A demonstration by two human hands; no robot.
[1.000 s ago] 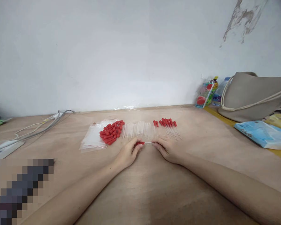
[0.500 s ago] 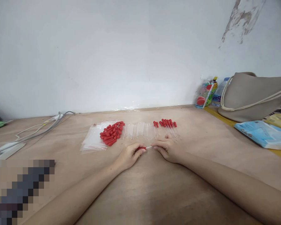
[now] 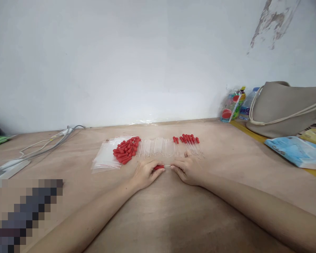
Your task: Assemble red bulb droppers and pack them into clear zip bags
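My left hand (image 3: 147, 174) is closed on a red rubber dropper bulb (image 3: 159, 167), pinched between thumb and fingers. From the bulb's right end a thin clear glass tube (image 3: 168, 166) runs to my right hand (image 3: 187, 169), whose thumb and fingers grip it. Just beyond my hands lies a row of clear glass tubes (image 3: 155, 147). Left of that row, a pile of loose red bulbs (image 3: 125, 150) rests partly on clear zip bags (image 3: 102, 158). On the right, several droppers with red bulbs fitted (image 3: 191, 139) lie side by side.
White and grey cables (image 3: 55, 140) and a power strip (image 3: 13, 168) lie at the left. Along the right are drink bottles (image 3: 233, 105), a grey bag (image 3: 287, 109) and a blue soft pack (image 3: 295, 151). A wall (image 3: 147, 70) borders the wooden table's far edge.
Both hands stay in nearly the same place on the bulb and tube. More of the red bulb shows at my left fingertips. The whole view has shifted very slightly.
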